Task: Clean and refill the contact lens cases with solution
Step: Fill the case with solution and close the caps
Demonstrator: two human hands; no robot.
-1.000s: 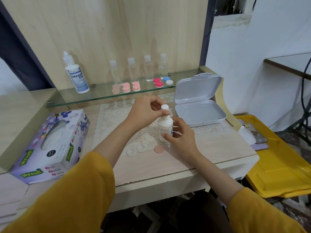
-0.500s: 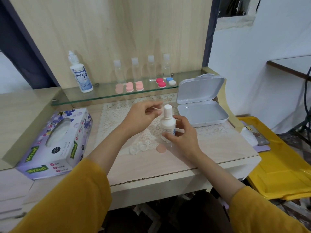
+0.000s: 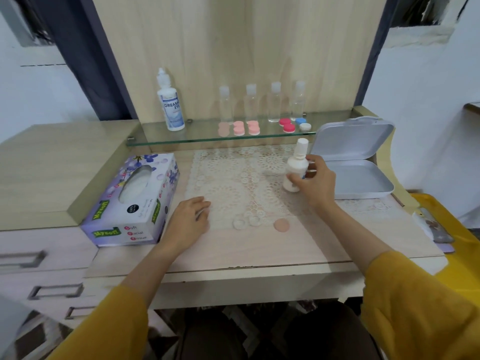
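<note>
At the far left of the table [image 3: 337,242] lies a purple flowered cardboard tissue box [image 3: 130,201]; just beside it the left hand [image 3: 188,220] rests on the table at the edge of the white lace mat [image 3: 241,178], its fingers bent under, and I cannot tell whether they cover anything small; behind, on the glass shelf [image 3: 155,141], stands a tall white solution bottle with a blue label [image 3: 170,105], then four small clear bottles [image 3: 250,102] with pink, red and blue round lens cases [image 3: 239,128] before them; on the table near the front edge of the mat sits the clear twin-well lens case [image 3: 245,222], uncapped, and just right of it a round pale pink cap [image 3: 281,226]; further right the right hand [image 3: 315,180] is wrapped round the body of a small white plastic bottle [image 3: 296,167], held slightly tilted, well apart from the open case; a pale grey hinged plastic box [image 3: 355,175] lies open just beyond. The open case looks light, stiff and apt to skid on the smooth table, so I judge it best steadied by its outer rims or the bridge between the wells; the bottle seems light and squeezable, best gripped at mid-body so the tip can be aimed.
</note>
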